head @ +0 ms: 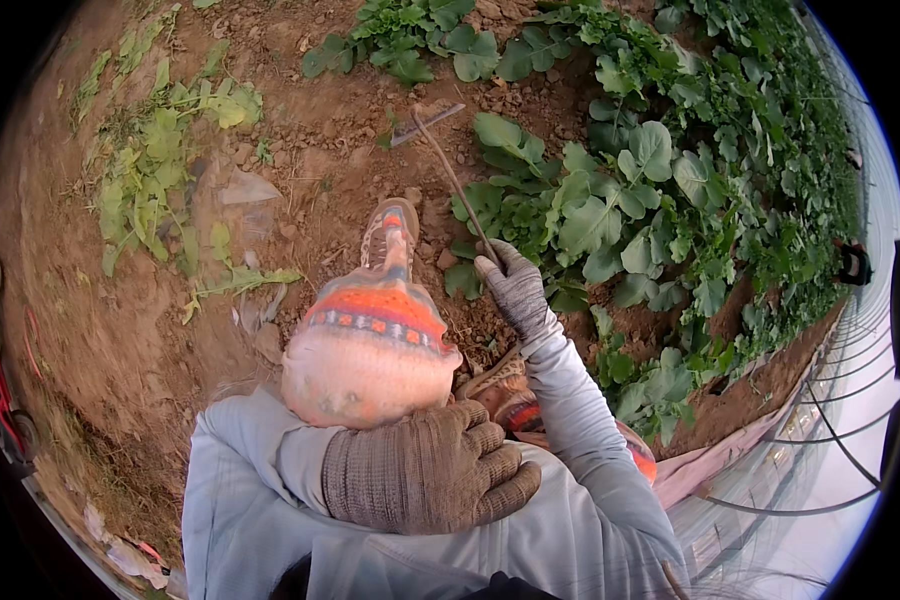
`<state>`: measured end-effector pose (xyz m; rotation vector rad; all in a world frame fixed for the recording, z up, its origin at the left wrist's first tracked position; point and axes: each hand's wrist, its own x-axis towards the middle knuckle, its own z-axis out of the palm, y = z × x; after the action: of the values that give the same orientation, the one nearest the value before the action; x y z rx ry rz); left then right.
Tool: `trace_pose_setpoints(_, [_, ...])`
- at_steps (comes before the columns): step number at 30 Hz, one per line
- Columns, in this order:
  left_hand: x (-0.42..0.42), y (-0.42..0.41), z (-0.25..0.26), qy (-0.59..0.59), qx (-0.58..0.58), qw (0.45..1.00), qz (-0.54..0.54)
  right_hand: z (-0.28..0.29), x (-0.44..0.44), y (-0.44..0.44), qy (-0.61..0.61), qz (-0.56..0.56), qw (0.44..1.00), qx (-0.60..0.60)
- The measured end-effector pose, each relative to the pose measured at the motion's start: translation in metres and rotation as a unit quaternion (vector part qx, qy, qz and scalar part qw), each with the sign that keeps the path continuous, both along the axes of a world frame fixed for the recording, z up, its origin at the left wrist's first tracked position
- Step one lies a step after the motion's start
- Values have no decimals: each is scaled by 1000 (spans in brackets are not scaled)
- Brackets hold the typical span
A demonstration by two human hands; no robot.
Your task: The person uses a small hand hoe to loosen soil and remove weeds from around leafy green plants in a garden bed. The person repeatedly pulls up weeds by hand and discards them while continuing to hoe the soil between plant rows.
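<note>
A hand hoe with a thin wooden handle [452,176] is gripped in my gloved right hand [516,289]. Its narrow metal blade [439,123] is just above or on the bare soil, left of the leafy plants [592,217]; contact cannot be told. My left hand [431,469], in a brown knit glove, lies across my lap below the raised knee [367,375]. The fingers of that hand point right and bend downward, so the palm side is hidden. Under the knee, one patterned shoe [390,232] rests on the soil.
Pulled, wilting greens [157,172] lie on the soil to the left, near scraps of clear plastic film [247,187]. A red wheeled frame [0,382] stands at the far left. Curved hoops and plastic sheeting [817,427] border the bed on the right, with a dark object [855,264] close by.
</note>
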<state>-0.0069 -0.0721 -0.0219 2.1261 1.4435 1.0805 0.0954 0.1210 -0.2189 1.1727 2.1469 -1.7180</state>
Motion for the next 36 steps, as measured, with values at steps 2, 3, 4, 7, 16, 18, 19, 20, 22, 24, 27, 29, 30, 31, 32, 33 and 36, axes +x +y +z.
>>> trace_pose_setpoints(2, [-7, -3, 0, -22, -2, 1000, 21, 11, -22, 7, -34, 34, 998, 52])
trace_pose_setpoints(3, [-12, -2, 0, -30, 4, 999, 28, 13, -30, 17, -47, 48, 994, 86])
trace_pose_setpoints(4, [-18, -2, 0, -59, 10, 998, 30, 3, -31, 25, -6, 47, 994, 101])
trace_pose_setpoints(7, [-30, 3, 0, -124, 32, 989, 74, -2, -63, 40, -77, 128, 985, 92])
trace_pose_setpoints(16, [-57, 6, 4, -155, -100, 974, 131, -99, -215, 68, -46, 480, 864, 147])
trace_pose_setpoints(18, [-63, 7, 3, -162, -116, 969, 146, -118, -233, 76, -10, 492, 858, 145])
trace_pose_setpoints(19, [-66, 7, 3, -162, -123, 968, 144, -120, -239, 84, -37, 498, 852, 156])
trace_pose_setpoints(20, [-68, 8, 2, -161, -131, 968, 142, -118, -242, 100, -63, 503, 846, 167])
trace_pose_setpoints(22, [-62, 10, 2, -152, -122, 963, 184, -106, -233, 147, -85, 492, 858, 121])
trace_pose_setpoints(24, [-61, 14, 4, -150, -130, 961, 194, -92, -206, 188, -97, 434, 887, 126])
trace_pose_setpoints(27, [-73, 17, 6, -159, -135, 967, 148, -46, -178, 233, -155, 383, 908, 74])
trace_pose_setpoints(29, [-76, 17, 3, -153, -124, 972, 125, -35, -161, 252, -146, 357, 920, 69])
trace_pose_setpoints(30, [-73, 18, 1, -160, -124, 968, 149, -31, -162, 250, -156, 361, 918, 57])
trace_pose_setpoints(31, [-68, 19, 1, -167, -124, 962, 174, -25, -166, 246, -167, 364, 915, 44])
trace_pose_setpoints(32, [-64, 20, 0, -174, -124, 956, 200, -23, -171, 241, -177, 368, 912, 32])
trace_pose_setpoints(33, [-61, 23, 0, -170, -115, 956, 209, -26, -176, 231, -167, 380, 909, 32])
trace_pose_setpoints(36, [-61, 30, -1, -166, -110, 955, 219, -45, -210, 191, -121, 448, 883, 71])
